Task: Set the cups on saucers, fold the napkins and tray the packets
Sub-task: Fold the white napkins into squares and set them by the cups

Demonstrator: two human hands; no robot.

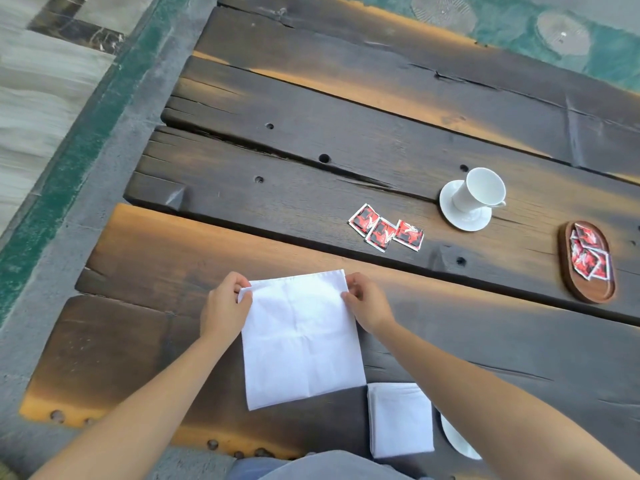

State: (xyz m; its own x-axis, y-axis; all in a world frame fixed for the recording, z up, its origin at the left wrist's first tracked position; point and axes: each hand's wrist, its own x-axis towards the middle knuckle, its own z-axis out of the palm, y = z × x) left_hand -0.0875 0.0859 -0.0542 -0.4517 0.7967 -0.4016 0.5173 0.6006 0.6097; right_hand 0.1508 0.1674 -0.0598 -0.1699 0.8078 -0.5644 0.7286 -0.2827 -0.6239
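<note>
Your left hand [227,306] and right hand [365,303] each pinch far corner of white napkin [301,341], flat on table [311,174].

Head view, steeply down, close

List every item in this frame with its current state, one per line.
Open napkin: flat, far corners pinched by left hand and right hand.
Folded napkin: folded, lying flat.
Cup: upright on saucer.
Loose packets: three, on table.
Tray: holds packets.
</note>
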